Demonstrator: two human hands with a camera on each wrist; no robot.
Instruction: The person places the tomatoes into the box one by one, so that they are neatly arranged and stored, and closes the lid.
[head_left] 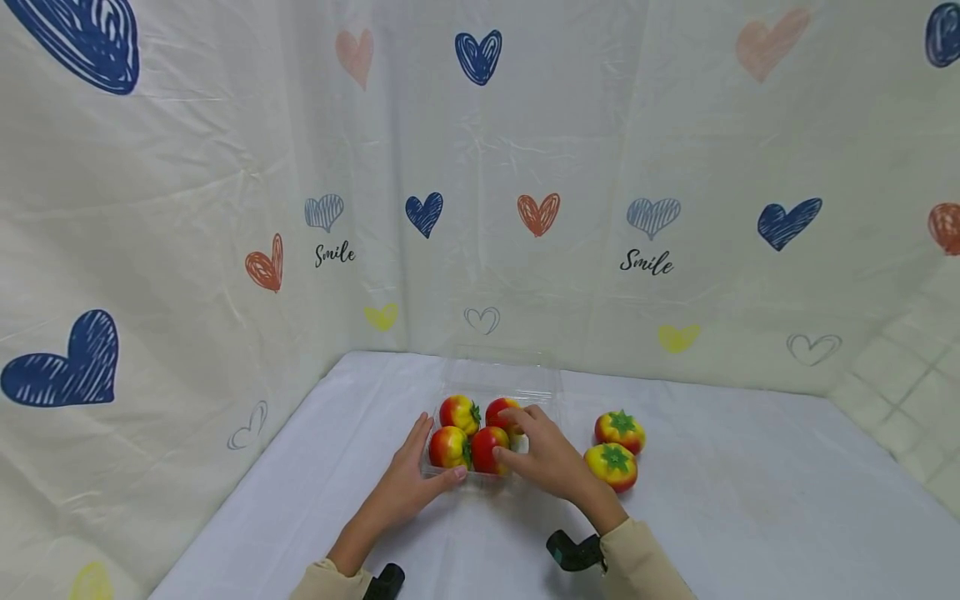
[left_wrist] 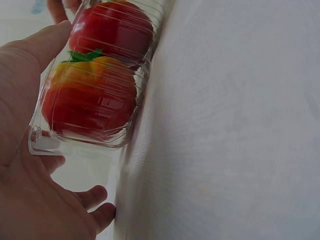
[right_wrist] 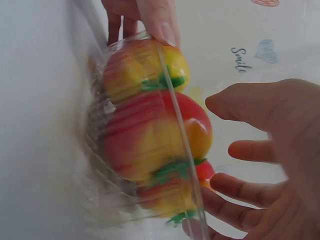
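A clear plastic clamshell box (right_wrist: 186,135) holds several red-and-yellow fruits with green leafy tops, among them a front-left fruit (head_left: 446,450) and a redder front-right fruit (head_left: 486,447). My left hand (head_left: 405,483) brackets the box's front-left corner. Its thumb lies on the front rim and its straight fingers run along the left side. Over the box's right side is my right hand (head_left: 551,458), fingers spread and slightly bent, thumb near the front-right fruit. In the right wrist view a gap separates that hand's thumb from the fruit, and nothing is in its grasp.
Two more such fruits, a rear one (head_left: 619,432) and a nearer one (head_left: 611,468), sit on the white cloth right of the box, beside my right wrist. The box's transparent lid (head_left: 498,367) stands raised at the back, near a heart-printed curtain (head_left: 570,275).
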